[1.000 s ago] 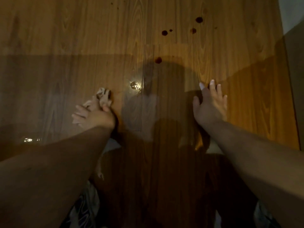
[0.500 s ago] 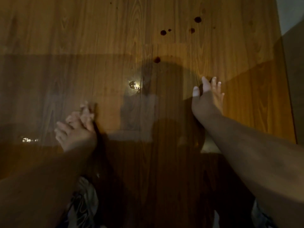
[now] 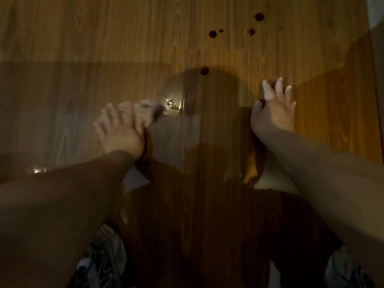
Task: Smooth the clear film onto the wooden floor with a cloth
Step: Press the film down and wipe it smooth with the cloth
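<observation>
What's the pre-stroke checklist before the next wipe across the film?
1. Cloth in the wiping grip: left hand is on the pale crumpled cloth, but motion blur hides the grip itself: cannot tell.
2. Bracing hand down: right hand rests fingers spread on the floor: ok.
3. Clear plastic film lying flat on the wooden plank floor: a shiny raised spot sits by the cloth: not ok.
4. Film edge stuck down: cannot tell.
5. Dark round spots on the bare wood ahead: not ok.
</observation>
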